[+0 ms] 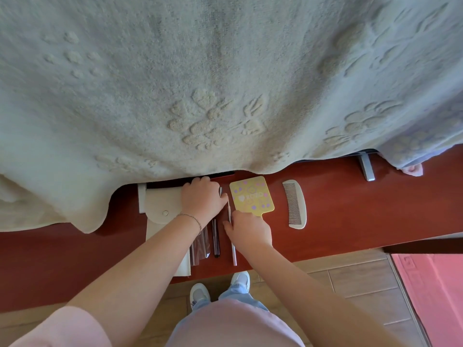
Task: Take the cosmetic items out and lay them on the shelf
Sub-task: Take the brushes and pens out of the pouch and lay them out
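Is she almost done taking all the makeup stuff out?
Partly. A comb, a yellow mirror and a dark pencil already lie on the red shelf. Both hands are busy with a thin white stick: the right hand holds its middle, the left hand its far end. The white pouch lies there; what's left inside is hidden.

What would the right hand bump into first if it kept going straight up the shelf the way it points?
Probably the yellow mirror. The right hand already sits at its lower edge, fingers pointing toward it and the thin white stick beside it. Behind the mirror hangs the blanket.
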Motion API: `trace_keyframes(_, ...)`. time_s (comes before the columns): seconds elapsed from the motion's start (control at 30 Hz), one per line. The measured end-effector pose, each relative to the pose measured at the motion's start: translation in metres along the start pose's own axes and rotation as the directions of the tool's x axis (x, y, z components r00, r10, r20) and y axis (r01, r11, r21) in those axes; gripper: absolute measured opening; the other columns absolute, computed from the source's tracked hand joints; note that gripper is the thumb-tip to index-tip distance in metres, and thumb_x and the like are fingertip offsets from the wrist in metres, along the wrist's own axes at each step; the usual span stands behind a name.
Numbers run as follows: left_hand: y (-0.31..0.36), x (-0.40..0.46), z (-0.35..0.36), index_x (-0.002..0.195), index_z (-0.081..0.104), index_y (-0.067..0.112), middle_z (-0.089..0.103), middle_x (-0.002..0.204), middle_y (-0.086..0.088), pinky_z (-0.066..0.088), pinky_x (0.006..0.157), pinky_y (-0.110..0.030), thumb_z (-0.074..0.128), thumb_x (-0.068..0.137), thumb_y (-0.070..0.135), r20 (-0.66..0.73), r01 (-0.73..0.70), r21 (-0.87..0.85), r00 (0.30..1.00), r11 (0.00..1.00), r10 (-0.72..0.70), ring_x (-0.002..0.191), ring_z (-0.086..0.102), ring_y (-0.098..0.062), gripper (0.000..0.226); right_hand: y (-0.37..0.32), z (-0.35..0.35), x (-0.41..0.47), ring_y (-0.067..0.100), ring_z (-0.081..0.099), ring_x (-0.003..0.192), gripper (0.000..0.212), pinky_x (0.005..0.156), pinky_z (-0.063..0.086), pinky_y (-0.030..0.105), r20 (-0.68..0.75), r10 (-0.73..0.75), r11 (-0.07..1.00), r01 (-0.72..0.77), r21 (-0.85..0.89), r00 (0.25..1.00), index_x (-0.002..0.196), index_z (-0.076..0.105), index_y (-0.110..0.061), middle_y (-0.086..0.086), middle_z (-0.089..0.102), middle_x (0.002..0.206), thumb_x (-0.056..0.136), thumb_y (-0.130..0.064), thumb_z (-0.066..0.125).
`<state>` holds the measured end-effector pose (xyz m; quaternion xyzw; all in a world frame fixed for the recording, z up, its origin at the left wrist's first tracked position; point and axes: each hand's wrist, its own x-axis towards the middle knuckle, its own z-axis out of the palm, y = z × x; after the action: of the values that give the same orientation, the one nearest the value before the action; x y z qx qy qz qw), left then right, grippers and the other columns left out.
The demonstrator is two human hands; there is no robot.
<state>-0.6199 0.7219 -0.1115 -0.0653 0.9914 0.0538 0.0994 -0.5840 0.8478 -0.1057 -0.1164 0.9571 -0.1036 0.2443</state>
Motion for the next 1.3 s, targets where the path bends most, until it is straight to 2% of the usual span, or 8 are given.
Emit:
trace_keyframes(0.2, -0.007, -0.011, -0.012, 0.079, 0.062, 0.017, 0.053, 0.083, 0.001, 0.036, 0.069, -0.032, 0.045, 0.089, 0.041, -0.056, -0.004, -0.132, 0.998, 0.991, -0.003, 0.089, 0.052, -0.02, 0.031, 0.01, -0.011, -0.014, 0.023, 0.053, 0.067, 0.031, 0.054, 0.038, 0.027, -0.086, -0.006, 0.992, 0.017, 0.126, 0.996, 0.089, 0.053, -0.015, 0.003, 0.062, 0.082, 0.095, -0.042, 0.037)
trace_keyframes(0.33, -0.017, -0.038, -0.02, 0.078, 0.059, 0.018, 0.048, 0.069, 0.008, 0.037, 0.059, -0.031, 0.042, 0.09, 0.032, -0.273, -0.233, -0.208, 0.947, 0.95, 0.172, 0.069, 0.05, -0.018, 0.025, 0.03, -0.01, -0.031, 0.017, 0.051, 0.063, 0.02, 0.045, 0.029, 0.021, -0.297, -0.064, 0.983, 0.112, 0.147, 0.953, 0.08, 0.053, -0.017, -0.004, 0.056, 0.069, 0.092, -0.032, 0.047)
trace_keyframes(0.43, -0.022, -0.063, -0.014, 0.09, 0.061, 0.019, 0.06, 0.084, 0.006, 0.047, 0.067, -0.033, 0.042, 0.088, 0.03, -0.364, -0.376, -0.133, 0.879, 0.917, 0.307, 0.078, 0.057, -0.016, 0.022, 0.04, -0.004, -0.043, 0.019, 0.056, 0.073, 0.01, 0.057, 0.043, 0.025, -0.426, -0.098, 0.983, 0.154, 0.098, 0.899, 0.088, 0.062, -0.016, -0.003, 0.063, 0.079, 0.087, -0.024, 0.056)
trace_keyframes(0.57, -0.021, -0.084, -0.004, 0.11, 0.063, 0.018, 0.064, 0.108, 0.003, 0.047, 0.085, -0.034, 0.042, 0.087, 0.032, -0.342, -0.438, -0.076, 0.855, 0.896, 0.389, 0.106, 0.059, -0.016, 0.034, 0.046, 0.003, -0.06, 0.022, 0.062, 0.097, 0.025, 0.083, 0.052, 0.037, -0.457, -0.084, 0.993, 0.115, 0.041, 0.885, 0.107, 0.063, -0.013, 0.002, 0.068, 0.103, 0.085, -0.025, 0.056)
trace_keyframes(0.63, -0.015, -0.088, -0.003, 0.11, 0.064, 0.018, 0.065, 0.109, 0.004, 0.046, 0.088, -0.033, 0.041, 0.087, 0.033, -0.326, -0.465, -0.094, 0.85, 0.88, 0.414, 0.108, 0.059, -0.016, 0.036, 0.049, 0.006, -0.069, 0.023, 0.06, 0.109, 0.031, 0.094, 0.048, 0.04, -0.468, -0.061, 0.997, 0.08, 0.021, 0.882, 0.113, 0.063, -0.012, 0.004, 0.066, 0.113, 0.085, -0.023, 0.061)
trace_keyframes(0.77, 0.008, -0.088, -0.005, 0.11, 0.064, 0.019, 0.065, 0.11, 0.004, 0.044, 0.092, -0.032, 0.037, 0.089, 0.036, -0.276, -0.516, -0.122, 0.838, 0.848, 0.47, 0.109, 0.058, -0.015, 0.038, 0.062, 0.008, -0.09, 0.021, 0.061, 0.11, 0.036, 0.097, 0.045, 0.04, -0.502, 0.039, 0.999, -0.016, 0.049, 0.864, 0.114, 0.064, -0.012, 0.002, 0.066, 0.115, 0.08, -0.022, 0.067)
trace_keyframes(0.93, 0.059, -0.083, -0.011, 0.108, 0.064, 0.017, 0.065, 0.107, 0.004, 0.047, 0.088, -0.035, 0.043, 0.087, 0.033, -0.292, -0.635, -0.113, 0.756, 0.764, 0.586, 0.105, 0.059, -0.014, 0.034, 0.108, 0.005, -0.124, 0.017, 0.054, 0.122, 0.045, 0.107, 0.033, 0.042, -0.511, 0.168, 0.985, -0.166, 0.048, 0.843, 0.119, 0.061, -0.015, 0.0, 0.062, 0.124, 0.087, -0.034, 0.036)
trace_keyframes(1.3, 0.22, -0.087, -0.011, 0.109, 0.065, 0.02, 0.067, 0.109, 0.005, 0.046, 0.092, -0.034, 0.039, 0.089, 0.034, -0.207, -0.835, -0.039, 0.544, 0.548, 0.813, 0.109, 0.058, -0.013, 0.037, 0.238, 0.001, -0.21, 0.019, 0.056, 0.118, 0.047, 0.107, 0.03, 0.039, -0.567, 0.531, 0.839, -0.483, 0.25, 0.63, 0.121, 0.06, -0.014, 0.0, 0.062, 0.123, 0.085, -0.035, 0.039)
